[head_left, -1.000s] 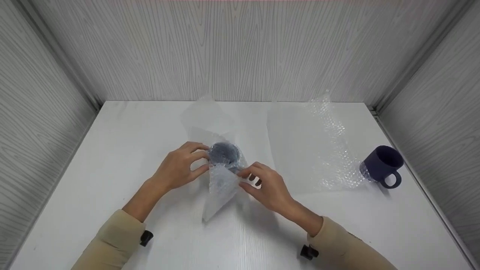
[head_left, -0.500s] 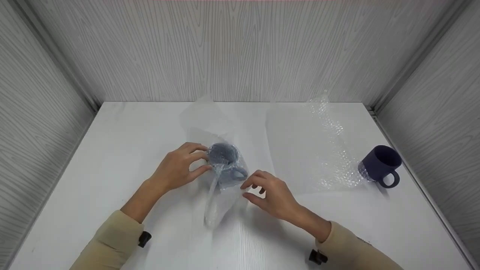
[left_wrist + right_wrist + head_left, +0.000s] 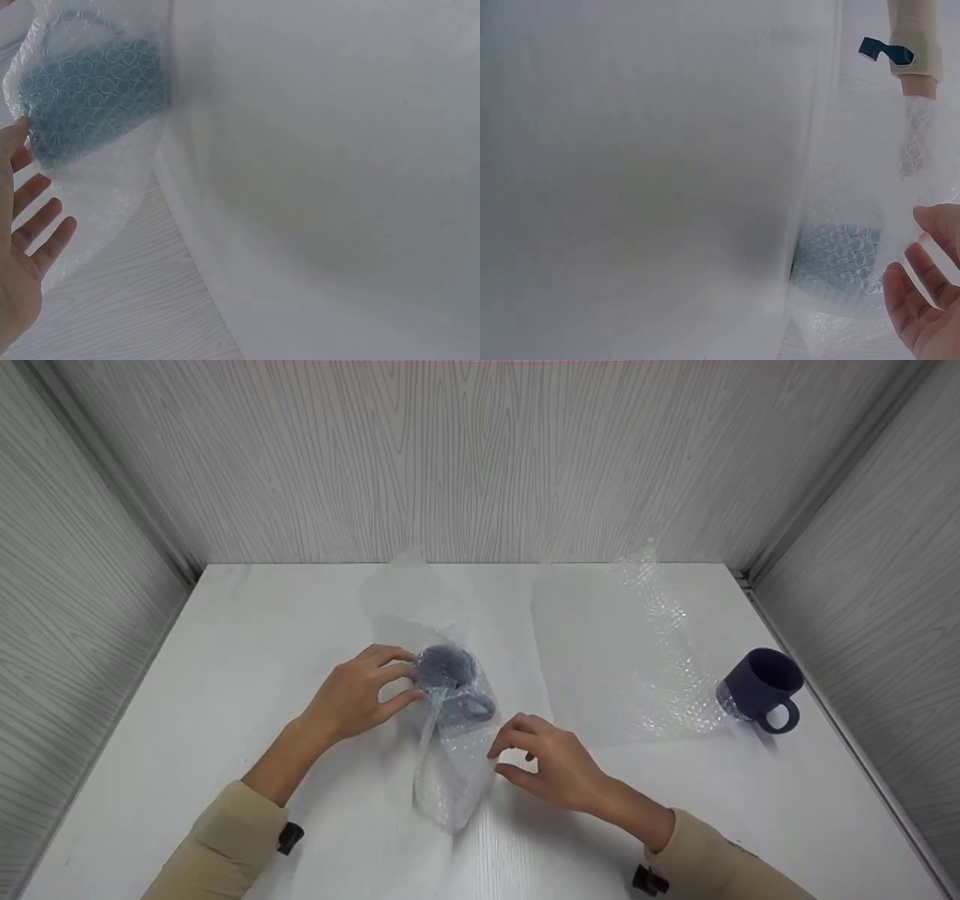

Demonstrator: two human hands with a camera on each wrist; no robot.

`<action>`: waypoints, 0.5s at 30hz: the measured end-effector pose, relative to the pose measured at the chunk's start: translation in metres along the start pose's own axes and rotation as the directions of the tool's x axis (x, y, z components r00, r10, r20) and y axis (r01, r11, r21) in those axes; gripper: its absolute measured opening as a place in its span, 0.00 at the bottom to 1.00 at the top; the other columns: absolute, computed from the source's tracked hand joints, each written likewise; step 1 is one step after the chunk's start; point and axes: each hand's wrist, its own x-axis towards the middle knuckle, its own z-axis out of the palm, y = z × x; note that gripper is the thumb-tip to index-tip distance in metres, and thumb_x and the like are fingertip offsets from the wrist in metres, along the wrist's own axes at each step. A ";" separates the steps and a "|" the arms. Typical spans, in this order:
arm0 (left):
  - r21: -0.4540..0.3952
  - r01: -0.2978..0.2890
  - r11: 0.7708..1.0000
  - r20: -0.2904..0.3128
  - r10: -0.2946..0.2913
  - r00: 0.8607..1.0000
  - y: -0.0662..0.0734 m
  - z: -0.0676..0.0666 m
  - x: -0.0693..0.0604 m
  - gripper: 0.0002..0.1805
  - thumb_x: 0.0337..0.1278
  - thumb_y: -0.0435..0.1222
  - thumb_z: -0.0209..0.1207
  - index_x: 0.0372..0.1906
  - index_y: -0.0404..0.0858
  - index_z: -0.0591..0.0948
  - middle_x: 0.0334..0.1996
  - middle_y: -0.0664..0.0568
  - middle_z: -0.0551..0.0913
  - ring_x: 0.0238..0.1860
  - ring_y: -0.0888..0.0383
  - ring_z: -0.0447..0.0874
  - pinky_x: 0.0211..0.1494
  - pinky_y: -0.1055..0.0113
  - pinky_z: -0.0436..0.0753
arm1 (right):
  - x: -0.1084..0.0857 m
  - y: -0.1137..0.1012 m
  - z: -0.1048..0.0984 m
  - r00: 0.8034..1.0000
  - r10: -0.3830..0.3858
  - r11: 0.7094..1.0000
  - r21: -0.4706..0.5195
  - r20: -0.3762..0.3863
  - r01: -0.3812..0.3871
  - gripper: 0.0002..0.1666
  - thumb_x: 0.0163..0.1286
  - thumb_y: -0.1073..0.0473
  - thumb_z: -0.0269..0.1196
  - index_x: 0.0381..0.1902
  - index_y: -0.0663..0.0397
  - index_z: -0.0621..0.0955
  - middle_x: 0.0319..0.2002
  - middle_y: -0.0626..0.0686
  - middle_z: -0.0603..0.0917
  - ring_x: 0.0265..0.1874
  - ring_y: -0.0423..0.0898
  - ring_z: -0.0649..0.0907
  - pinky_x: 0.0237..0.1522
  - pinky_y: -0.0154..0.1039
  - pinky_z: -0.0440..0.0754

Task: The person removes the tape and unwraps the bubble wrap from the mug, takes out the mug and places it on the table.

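A blue mug [image 3: 444,666] stands near the middle of the table with bubble wrap [image 3: 459,769] around it. Its rim faces up and its handle points to the lower right, seen through the film. My left hand [image 3: 360,690] holds the mug's left side through the wrap, thumb and fingertips against it. In the left wrist view, the outer fingers of that hand [image 3: 30,240] are spread away from the mug. My right hand [image 3: 551,765] pinches the wrap's edge between thumb and index finger, lower right of the handle. The wrap's front flap hangs toward me, partly folded.
To the right, a second bubble wrap sheet [image 3: 615,660] lies flat on the white table [image 3: 247,660]. A dark blue mug [image 3: 761,690] lies tilted at that sheet's right edge, its handle toward me. Grey wood-grain walls [image 3: 465,465] close off the back and sides.
My right hand has moved down and slightly right, drawing the wrap's edge toward me. The flap now uncovers the mug's handle from above. My left hand has stayed put.
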 end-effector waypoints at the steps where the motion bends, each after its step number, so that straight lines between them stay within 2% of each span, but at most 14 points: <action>1: 0.001 0.000 1.000 0.000 0.000 1.000 0.000 0.000 0.000 0.13 0.64 0.48 0.72 0.44 0.44 0.90 0.57 0.48 0.88 0.62 0.48 0.86 0.54 0.54 0.91 | -0.001 0.000 0.001 1.000 -0.011 1.000 -0.006 -0.002 0.011 0.09 0.68 0.60 0.75 0.43 0.42 0.87 0.45 0.44 0.86 0.44 0.45 0.87 0.36 0.36 0.88; 7: -0.002 0.001 1.000 -0.003 -0.002 1.000 0.000 0.000 0.000 0.13 0.64 0.48 0.72 0.44 0.45 0.90 0.57 0.48 0.88 0.62 0.48 0.86 0.53 0.53 0.91 | -0.005 0.004 0.005 0.998 -0.061 0.997 -0.045 -0.008 0.061 0.10 0.67 0.60 0.75 0.42 0.42 0.86 0.46 0.44 0.85 0.43 0.43 0.86 0.35 0.30 0.85; 15: -0.011 0.003 1.000 -0.005 -0.003 1.000 0.002 0.000 -0.001 0.12 0.63 0.47 0.72 0.43 0.44 0.89 0.57 0.48 0.88 0.62 0.47 0.86 0.54 0.53 0.91 | -0.009 0.008 0.010 0.992 -0.125 0.981 -0.147 0.003 0.124 0.12 0.63 0.61 0.78 0.40 0.40 0.86 0.46 0.44 0.85 0.45 0.42 0.85 0.38 0.32 0.87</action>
